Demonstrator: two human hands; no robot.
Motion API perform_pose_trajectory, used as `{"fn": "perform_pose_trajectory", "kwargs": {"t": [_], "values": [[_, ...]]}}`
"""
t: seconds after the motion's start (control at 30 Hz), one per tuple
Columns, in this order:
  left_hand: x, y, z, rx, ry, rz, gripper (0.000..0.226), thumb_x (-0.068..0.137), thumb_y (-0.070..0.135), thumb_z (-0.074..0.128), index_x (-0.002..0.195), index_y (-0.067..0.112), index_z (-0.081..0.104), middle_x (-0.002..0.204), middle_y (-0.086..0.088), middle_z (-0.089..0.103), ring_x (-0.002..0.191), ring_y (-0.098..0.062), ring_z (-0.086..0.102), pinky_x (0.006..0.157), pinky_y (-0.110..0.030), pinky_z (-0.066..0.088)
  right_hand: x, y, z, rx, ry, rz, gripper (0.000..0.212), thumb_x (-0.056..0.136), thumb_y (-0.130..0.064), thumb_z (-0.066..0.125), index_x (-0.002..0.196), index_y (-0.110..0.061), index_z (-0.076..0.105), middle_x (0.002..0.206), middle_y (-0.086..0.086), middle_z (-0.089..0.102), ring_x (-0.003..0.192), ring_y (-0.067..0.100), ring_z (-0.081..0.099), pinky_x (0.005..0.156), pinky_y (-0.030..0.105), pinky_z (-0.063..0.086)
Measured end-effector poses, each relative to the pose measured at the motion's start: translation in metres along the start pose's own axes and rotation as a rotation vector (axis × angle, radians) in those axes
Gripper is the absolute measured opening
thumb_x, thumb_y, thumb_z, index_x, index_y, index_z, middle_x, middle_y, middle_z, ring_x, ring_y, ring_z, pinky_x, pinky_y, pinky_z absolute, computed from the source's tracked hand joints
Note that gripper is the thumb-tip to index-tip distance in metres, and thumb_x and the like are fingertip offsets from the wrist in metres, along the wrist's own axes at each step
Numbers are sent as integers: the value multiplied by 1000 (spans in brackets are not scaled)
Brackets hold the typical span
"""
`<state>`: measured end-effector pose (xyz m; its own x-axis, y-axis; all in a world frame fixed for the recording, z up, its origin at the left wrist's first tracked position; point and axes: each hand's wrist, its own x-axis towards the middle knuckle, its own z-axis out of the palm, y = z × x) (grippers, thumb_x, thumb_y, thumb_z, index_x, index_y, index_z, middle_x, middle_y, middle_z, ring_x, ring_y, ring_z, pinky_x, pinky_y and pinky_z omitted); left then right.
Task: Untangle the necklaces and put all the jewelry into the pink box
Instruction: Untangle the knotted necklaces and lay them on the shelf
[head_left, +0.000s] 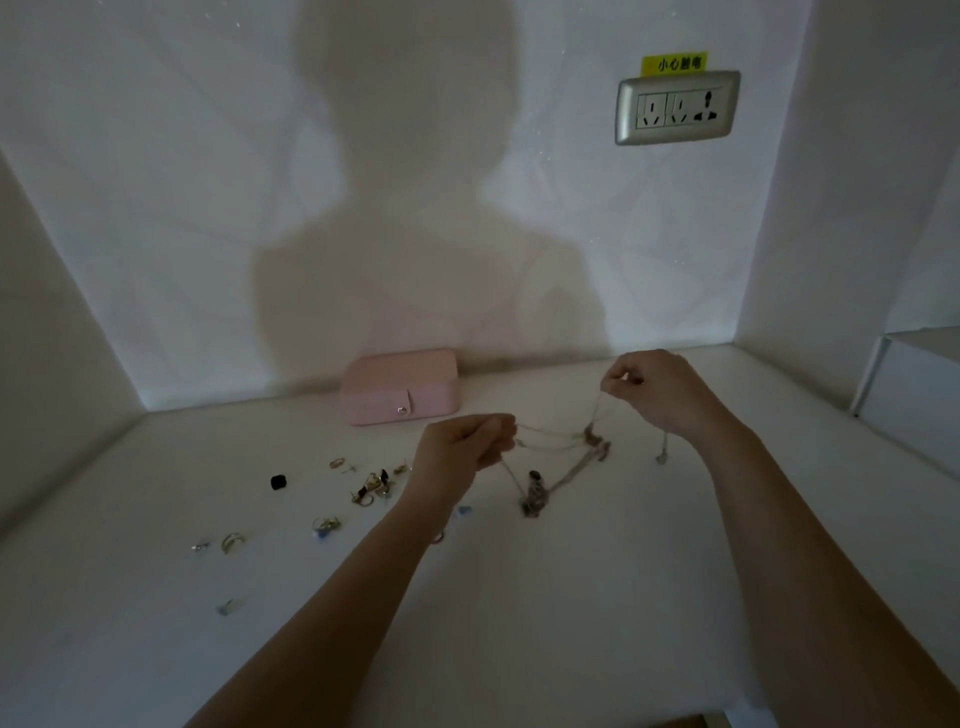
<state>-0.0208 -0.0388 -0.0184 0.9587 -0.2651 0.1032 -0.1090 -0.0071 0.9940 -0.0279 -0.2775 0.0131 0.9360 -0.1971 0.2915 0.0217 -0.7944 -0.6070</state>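
Head view: tangled necklaces strung in the air between both hands, knotted clump drooping toward the tabletop. Pinched at one end by the left hand, fingers curled; at the other by the right hand, held higher. Behind, against the wall, closed pink box. Left of the hands, scattered rings and small jewelry. Upper right, wall socket.
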Motion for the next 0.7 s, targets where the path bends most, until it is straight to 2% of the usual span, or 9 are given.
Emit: {"fn": "perform_pose_trajectory", "kwargs": {"t": [0.07, 0.2, 0.33, 0.4, 0.47, 0.5, 0.57, 0.63, 0.7], "values": [[0, 6, -4, -107, 49, -11, 24, 99, 8, 45, 93, 6, 68, 78, -4, 71, 72, -15, 66, 74, -24, 57, 1, 9, 0, -16, 34, 48, 11, 93, -19, 58, 84, -20, 64, 74, -4, 62, 71, 12, 56, 56, 21, 36], [-2, 14, -8, -192, 70, -9, 27, 101, 9, 40, 90, 5, 65, 65, -4, 62, 57, -11, 60, 64, -27, 58, 5, 14, -5, 25, 159, 159, 16, 97, -22, 50, 90, -12, 61, 80, 0, 61, 67, 18, 59, 59, 27, 41], [-4, 12, -3, -120, 68, -19, 28, 101, 11, 39, 88, 5, 64, 62, -3, 55, 52, -7, 55, 55, -23, 55, 8, 15, -9, 336, 196, 272, 19, 97, -19, 47, 95, -5, 59, 82, 2, 65, 70, 15, 60, 69, 30, 45], [-2, 10, -2, -77, 107, -8, 29, 101, 11, 40, 84, 7, 62, 67, -4, 54, 59, -10, 55, 60, -24, 54, 9, 15, -13, 467, 224, 311, 17, 96, -17, 47, 88, -7, 59, 72, -1, 66, 75, 14, 59, 71, 28, 42], [1, 10, -1, -113, 174, -20, 29, 99, 10, 42, 75, 8, 58, 73, -5, 56, 70, -14, 56, 75, -29, 55, 9, 14, -18, 708, 255, 330, 19, 96, -13, 49, 78, -9, 56, 60, -1, 59, 60, 9, 57, 73, 25, 46], [3, 10, -1, -202, 199, -54, 30, 98, 9, 43, 71, 8, 54, 73, -6, 58, 74, -17, 57, 82, -32, 53, 8, 13, -21, 856, 263, 331, 21, 96, -12, 50, 76, -9, 54, 56, -1, 52, 49, 6, 51, 70, 24, 49], [6, 12, -3, -498, 193, -143, 34, 98, 10, 42, 65, 8, 46, 62, -6, 60, 73, -20, 61, 84, -35, 52, 5, 13, -26, 1067, 270, 321, 22, 97, -13, 51, 75, -10, 53, 52, -4, 38, 37, 5, 35, 52, 19, 44], [8, 13, -4, -697, 171, -185, 37, 99, 14, 42, 62, 10, 43, 49, -4, 54, 59, -19, 60, 73, -35, 56, 4, 14, -29, 1167, 240, 301, 23, 97, -17, 52, 75, -11, 53, 46, -8, 31, 36, 4, 25, 38, 16, 29], [7, 15, -3, -727, 179, -194, 39, 99, 20, 45, 61, 12, 42, 46, -1, 46, 49, -15, 51, 60, -31, 56, 4, 16, -33, 1291, 168, 273, 26, 98, -22, 50, 74, -14, 51, 44, -10, 28, 35, 5, 21, 34, 15, 22]]}}
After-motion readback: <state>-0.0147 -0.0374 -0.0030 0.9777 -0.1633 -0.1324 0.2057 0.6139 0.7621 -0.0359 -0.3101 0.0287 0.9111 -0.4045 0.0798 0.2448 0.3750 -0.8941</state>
